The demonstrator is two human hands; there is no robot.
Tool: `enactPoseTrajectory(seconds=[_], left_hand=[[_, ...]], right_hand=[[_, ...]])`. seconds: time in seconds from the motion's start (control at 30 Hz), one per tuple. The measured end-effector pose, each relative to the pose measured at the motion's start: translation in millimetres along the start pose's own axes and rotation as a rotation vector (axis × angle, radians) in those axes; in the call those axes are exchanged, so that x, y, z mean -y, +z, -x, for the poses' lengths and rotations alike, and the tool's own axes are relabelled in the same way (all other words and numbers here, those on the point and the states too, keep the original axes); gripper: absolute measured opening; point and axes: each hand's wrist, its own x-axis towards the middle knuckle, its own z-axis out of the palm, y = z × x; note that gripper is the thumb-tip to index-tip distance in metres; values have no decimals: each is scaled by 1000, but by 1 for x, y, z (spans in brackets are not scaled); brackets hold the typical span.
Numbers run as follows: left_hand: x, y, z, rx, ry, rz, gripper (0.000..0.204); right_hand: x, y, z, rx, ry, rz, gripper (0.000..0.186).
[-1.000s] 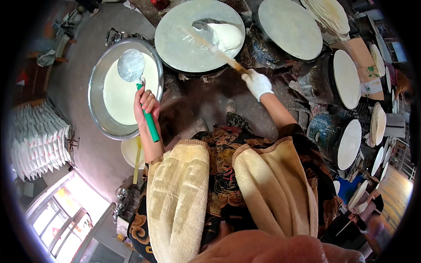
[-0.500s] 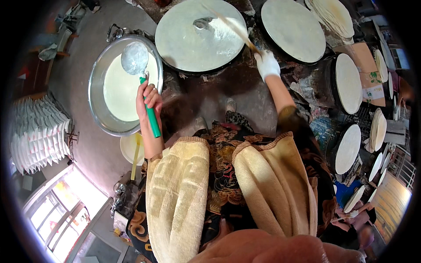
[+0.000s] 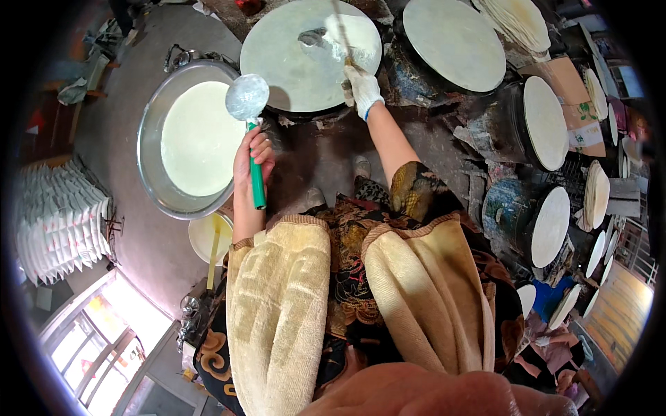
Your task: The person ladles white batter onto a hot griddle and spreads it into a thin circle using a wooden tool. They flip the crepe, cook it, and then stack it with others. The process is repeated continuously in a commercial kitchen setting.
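In the head view, the right grip, a white-gloved right hand (image 3: 362, 90), is closed round the near end of a long, thin brown stick (image 3: 342, 35). The stick's long axis runs away from this grip, leaning slightly left, and its far part is blurred. It crosses a smooth white patch of batter (image 3: 357, 31), which lies straight beyond the right grip on a round, pale grey griddle (image 3: 277, 69). The right hand is clearly the nearer one to that batter; whether the stick touches it, I cannot tell.

The left grip, a bare left hand (image 3: 254, 156), has its fingers wrapped round the green handle of a round-bowled metal ladle (image 3: 247, 97). The ladle's long axis points away from the left grip, with its bowl just beyond the fingers (in this view it overlaps the edges of both basin and griddle). To the left of that grip stands a wide, silvery metal basin (image 3: 147, 132) holding creamy white liquid (image 3: 198, 142). A second round griddle (image 3: 454, 45) lies beyond and right of the right grip.
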Motion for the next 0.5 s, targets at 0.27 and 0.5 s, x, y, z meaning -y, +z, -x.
enactPoseTrajectory(seconds=[0.27,0.5], left_hand=[[5,-14,-10,16,-37,-28,28],[8,-7,-31,-25,-11,-200,21]], right_hand=[[-42,-20,57,-160,84,-128,37],[12,-49,2,-4,23,111,36]])
